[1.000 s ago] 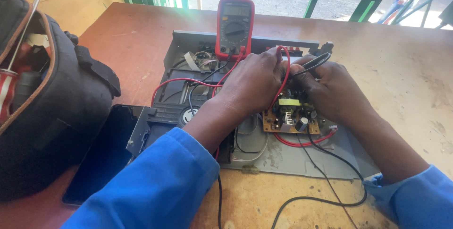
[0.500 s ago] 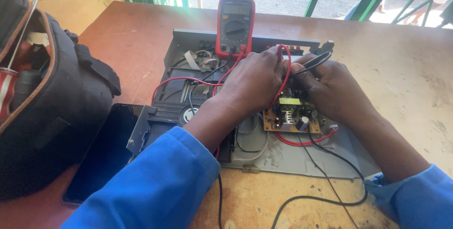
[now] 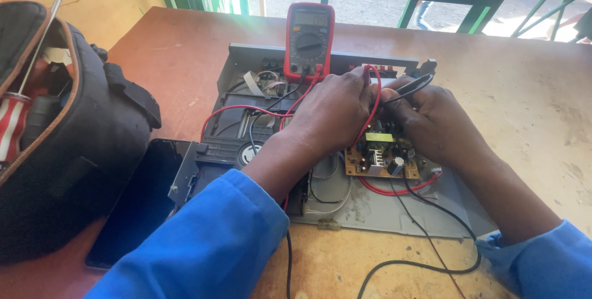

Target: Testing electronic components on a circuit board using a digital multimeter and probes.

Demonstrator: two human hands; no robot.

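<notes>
Right hand (image 3: 441,123) closed (pinching) black probe (image 3: 413,87)

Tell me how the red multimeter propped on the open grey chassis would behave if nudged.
The red multimeter leans against the chassis's back wall, so it would probably slide or tip. Its red lead and black lead look floppy and would likely tug it.

left hand (image 3: 336,114): palm down, fingers curled, pinching | right hand (image 3: 435,123): palm down, fingers bent, pinching, fingertips nearly meeting the left's | both forearms reach forward, converging, blue sleeves at wrists
</notes>
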